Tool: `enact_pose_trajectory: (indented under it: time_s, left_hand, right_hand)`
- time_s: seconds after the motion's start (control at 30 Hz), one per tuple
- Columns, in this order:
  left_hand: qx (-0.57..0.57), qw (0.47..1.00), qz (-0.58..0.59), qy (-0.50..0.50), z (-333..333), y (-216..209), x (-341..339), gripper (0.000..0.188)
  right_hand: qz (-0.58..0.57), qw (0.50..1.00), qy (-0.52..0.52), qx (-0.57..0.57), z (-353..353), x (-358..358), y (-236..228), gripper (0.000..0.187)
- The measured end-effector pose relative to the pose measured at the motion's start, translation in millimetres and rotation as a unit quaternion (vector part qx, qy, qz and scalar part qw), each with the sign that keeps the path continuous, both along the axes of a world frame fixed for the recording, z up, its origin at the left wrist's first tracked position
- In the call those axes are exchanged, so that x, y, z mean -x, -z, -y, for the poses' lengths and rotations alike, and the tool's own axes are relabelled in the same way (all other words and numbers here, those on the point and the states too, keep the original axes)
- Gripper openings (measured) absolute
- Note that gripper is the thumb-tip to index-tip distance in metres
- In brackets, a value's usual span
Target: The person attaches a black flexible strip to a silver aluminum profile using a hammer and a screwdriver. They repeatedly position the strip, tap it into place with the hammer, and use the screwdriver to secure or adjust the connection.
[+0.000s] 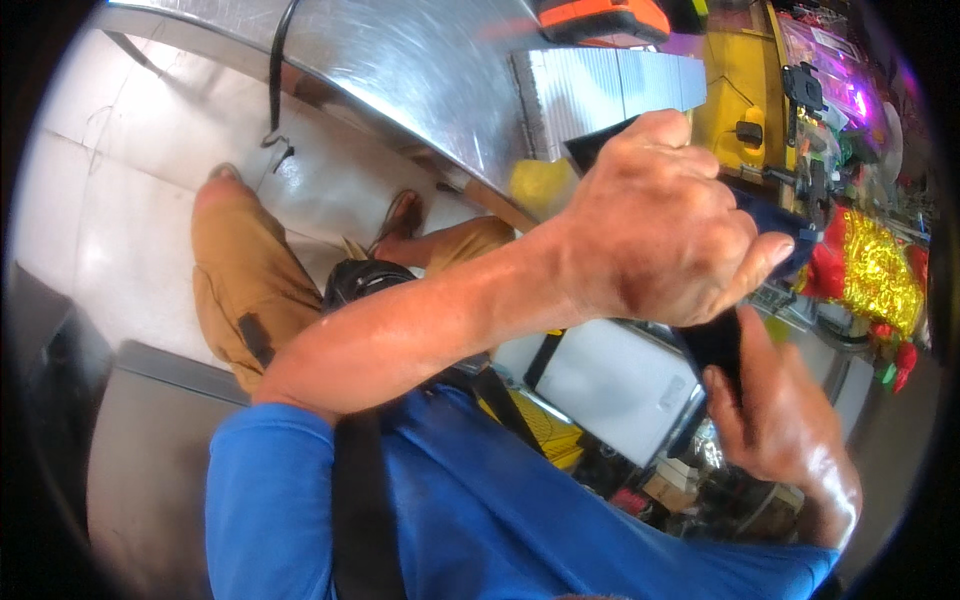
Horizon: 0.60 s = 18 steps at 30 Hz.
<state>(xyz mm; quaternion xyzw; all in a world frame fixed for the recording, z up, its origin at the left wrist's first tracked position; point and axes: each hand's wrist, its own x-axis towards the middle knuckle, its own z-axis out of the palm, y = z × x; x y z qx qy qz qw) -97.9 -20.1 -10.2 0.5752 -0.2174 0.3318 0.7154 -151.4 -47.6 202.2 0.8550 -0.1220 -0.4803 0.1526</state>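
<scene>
Left hand (665, 225): back of hand up, knuckles bent, fingers curled under, thumb pointing right. Palm side hidden; cannot tell whether it grips anything. Right hand (775, 405): below the left, narrow, thumb and fingers closed on a smooth black flat piece (712, 345). This piece sits between the two hands, its upper part covered by the left; kind and full outline cannot be told.

Containers. Yellow tray-like surface (725, 70), upper right: a small black block (749, 132) and a thin dark cord lie on it. Small brown cardboard box (672, 487), low, near the right wrist: amid a dark jumble; contents not discernible. Shiny red-and-gold bag (865, 270), right of the left hand: contents cannot be told. Clear plastic packets (825, 65), far upper right, lit purple; contents too blurred to read.

Other items. White rectangular panel with dark edges (620, 385), left of the right hand; cannot tell whether it is a lid. Brushed-metal tabletop (400, 85), upper left to centre, bearing a silver ribbed panel (625, 85) just beyond the left hand; orange-and-black hard-cased object (605, 22) behind that panel.
</scene>
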Motion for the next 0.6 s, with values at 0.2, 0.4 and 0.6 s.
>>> enact_pose_trajectory:
  time_s: [0.2,0.4,0.6]
  left_hand:
    - [-0.109,0.990,0.089,0.021,5,29,9,0.041]
    - [-0.032,0.997,0.062,-0.025,2,17,3,0.051]
    - [-0.111,0.985,0.132,0.031,5,37,13,0.044]
  right_hand:
    - [0.160,0.971,-0.111,-0.139,55,63,76,0.044]
    - [0.053,0.993,-0.080,-0.068,17,20,32,0.047]
    - [0.186,0.968,-0.092,-0.141,67,79,91,0.036]
